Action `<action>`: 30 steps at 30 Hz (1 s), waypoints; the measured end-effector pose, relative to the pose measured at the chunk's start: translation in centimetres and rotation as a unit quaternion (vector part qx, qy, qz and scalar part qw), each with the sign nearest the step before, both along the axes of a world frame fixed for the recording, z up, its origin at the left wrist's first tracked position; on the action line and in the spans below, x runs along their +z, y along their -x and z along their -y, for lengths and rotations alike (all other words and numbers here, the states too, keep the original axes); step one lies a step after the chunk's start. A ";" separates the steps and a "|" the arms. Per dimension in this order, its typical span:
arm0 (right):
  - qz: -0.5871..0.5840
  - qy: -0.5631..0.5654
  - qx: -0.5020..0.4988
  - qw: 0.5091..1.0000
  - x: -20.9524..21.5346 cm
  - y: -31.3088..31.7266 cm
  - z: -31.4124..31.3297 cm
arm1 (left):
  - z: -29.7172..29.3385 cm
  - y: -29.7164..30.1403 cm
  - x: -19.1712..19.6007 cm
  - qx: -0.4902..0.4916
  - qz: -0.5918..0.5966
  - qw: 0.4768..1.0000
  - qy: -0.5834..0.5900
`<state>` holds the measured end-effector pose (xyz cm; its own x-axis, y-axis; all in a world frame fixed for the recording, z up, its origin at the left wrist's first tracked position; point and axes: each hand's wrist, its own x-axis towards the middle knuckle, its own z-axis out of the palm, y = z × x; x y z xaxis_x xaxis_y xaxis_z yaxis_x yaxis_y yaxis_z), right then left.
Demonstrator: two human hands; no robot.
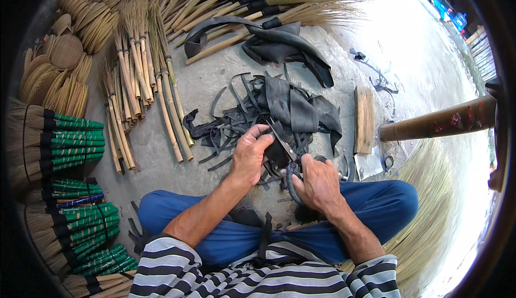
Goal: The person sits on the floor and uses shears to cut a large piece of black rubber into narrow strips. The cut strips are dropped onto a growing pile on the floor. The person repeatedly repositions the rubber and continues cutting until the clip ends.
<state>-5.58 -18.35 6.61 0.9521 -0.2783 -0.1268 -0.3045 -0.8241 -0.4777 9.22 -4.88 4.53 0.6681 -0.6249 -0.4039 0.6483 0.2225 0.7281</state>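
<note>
My right hand [319,184] grips a pair of scissors [285,146] by dark, wrapped handles, with the blades angled up and left. Close to the blades, my left hand [248,155] pinches a piece of black rubber [276,155]. The blades overlap this piece; whether they bite into it I cannot make out. Just beyond both hands lies a heap of black rubber sheet [293,107] and narrow cut strips [220,131] on the ground. A larger curved rubber piece [285,45] rests farther off, partly across broom handles.
Bamboo-handled brooms [142,64] lie at the left and far side. Green-wrapped brooms [80,142] and woven fans [67,53] are stacked along the left. To the right are a wooden block [364,120], a bamboo post [435,119] and loose broom straw [424,201].
</note>
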 end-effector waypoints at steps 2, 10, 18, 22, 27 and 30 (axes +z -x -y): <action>0.062 0.032 -0.003 0.998 -0.2 0.0 -0.1 | -0.1 0.2 -0.2 -0.025 0.013 0.999 -0.016; -0.031 -0.011 -0.001 0.999 0.1 0.1 -0.5 | -0.7 0.0 -0.3 -0.034 0.019 0.999 -0.024; 0.074 0.013 0.001 0.997 -0.2 -0.2 -0.7 | -0.9 -0.5 -0.2 -0.051 0.009 0.999 -0.015; 0.006 -0.025 -0.010 1.000 0.0 -0.5 -0.5 | -0.7 -0.8 -0.3 -0.040 0.017 0.999 0.000; -0.024 -0.040 -0.004 0.999 0.1 -0.5 -0.8 | -0.8 -1.1 -1.0 -0.033 -0.018 0.999 -0.005; -0.046 -0.038 -0.009 0.998 -0.1 -0.3 -1.2 | -1.0 -1.1 -1.3 -0.025 -0.037 0.999 -0.012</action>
